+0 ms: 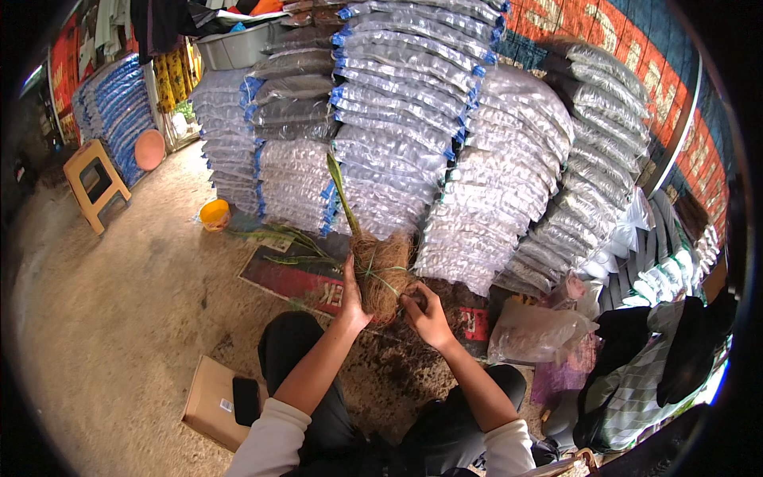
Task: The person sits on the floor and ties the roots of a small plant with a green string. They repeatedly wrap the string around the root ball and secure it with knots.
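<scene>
A bundle of brown coconut fibre (384,262) stands slightly tilted in front of me, with a long green-and-yellow snake plant leaf (341,191) rising from its upper left. Thin green twine (371,271) crosses around the bundle's middle. My left hand (353,298) supports the bundle from its left side and below, fingers pointing up. At the bundle's right side, my right hand (426,313) pinches the twine between thumb and fingers; the exact twine end is hidden. More striped snake plant leaves (304,241) lie on the low board (286,277) behind my left hand.
Tall stacks of filled clear plastic bags (393,137) rise just beyond the bundle. Dark soil (387,375) is scattered between my knees. A cardboard box (205,396) with a phone (246,400) sits left, a plastic bag (536,334) right. Farther off are a yellow bowl (214,214) and stool (95,185).
</scene>
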{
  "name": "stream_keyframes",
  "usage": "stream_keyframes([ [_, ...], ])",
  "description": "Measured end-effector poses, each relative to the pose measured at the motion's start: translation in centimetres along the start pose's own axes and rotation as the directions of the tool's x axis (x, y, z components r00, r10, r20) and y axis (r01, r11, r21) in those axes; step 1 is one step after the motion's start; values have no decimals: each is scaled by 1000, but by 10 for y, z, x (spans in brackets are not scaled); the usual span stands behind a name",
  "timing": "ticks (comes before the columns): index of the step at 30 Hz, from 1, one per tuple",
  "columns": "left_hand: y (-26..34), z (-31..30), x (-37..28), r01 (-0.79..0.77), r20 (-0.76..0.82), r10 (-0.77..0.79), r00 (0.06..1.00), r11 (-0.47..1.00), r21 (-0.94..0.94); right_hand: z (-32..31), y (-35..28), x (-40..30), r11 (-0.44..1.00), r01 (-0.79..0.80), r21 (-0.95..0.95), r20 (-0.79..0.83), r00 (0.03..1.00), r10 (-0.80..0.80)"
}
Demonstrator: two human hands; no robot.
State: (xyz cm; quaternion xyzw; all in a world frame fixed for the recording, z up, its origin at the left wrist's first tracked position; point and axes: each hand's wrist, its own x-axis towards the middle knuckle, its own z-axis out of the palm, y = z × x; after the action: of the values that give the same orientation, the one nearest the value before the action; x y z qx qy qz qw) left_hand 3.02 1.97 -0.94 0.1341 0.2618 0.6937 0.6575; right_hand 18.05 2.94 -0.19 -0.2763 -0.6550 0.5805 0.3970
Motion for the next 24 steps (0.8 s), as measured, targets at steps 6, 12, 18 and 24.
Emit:
stream_keyframes([
  [6, -16, -18, 14, 47, -146, -43, 988, 998, 28, -5, 1, -9, 1000, -13, 13, -62, 998, 13],
  [12, -31, -34, 35, 80, -73, -71, 995, 987, 138, -18, 9, -7, 999, -41, -12, -74, 996, 40],
  [18, -26, -30, 47, 90, -340, 14, 940, 954, 287, -40, -9, -8, 952, -190, 239, 0, 981, 196],
  [24, -11, -42, 55, -82, -264, 109, 958, 990, 112, -81, -24, -19, 947, -153, 282, -205, 955, 215],
])
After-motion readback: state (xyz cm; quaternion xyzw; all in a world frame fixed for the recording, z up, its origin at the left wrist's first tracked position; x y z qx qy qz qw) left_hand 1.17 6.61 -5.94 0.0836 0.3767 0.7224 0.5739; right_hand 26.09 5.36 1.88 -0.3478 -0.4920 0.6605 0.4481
